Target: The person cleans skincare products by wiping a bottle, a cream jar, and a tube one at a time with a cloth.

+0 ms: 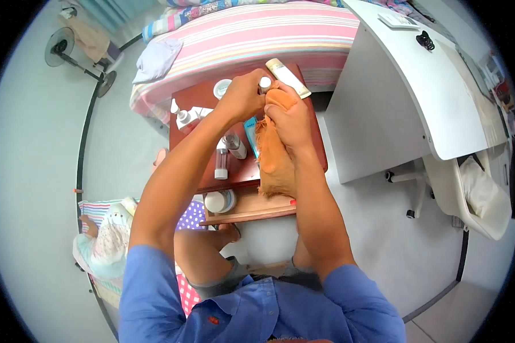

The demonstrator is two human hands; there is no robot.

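Observation:
My left hand [247, 94] is closed around a small white-capped container [264, 84], whose body is mostly hidden by my fingers. My right hand [292, 119] grips an orange-brown cloth [276, 166] against the same container, and the cloth's frayed length hangs toward the drawer. Both hands meet above the far part of a red-brown table [203, 182]. Just beyond them lies a cream and white squeeze tube [287, 78]. A round white jar [222, 88] sits left of my left hand. Below it are two clear bottles [221, 161] and a blue packet [251, 136].
White pump bottles [183, 119] stand at the table's left. An open drawer [249, 215] holds a white tub [220, 201]. A striped bed [252, 34] lies beyond, a white desk [377, 97] and chair [469, 197] to the right, a fan [60, 47] far left.

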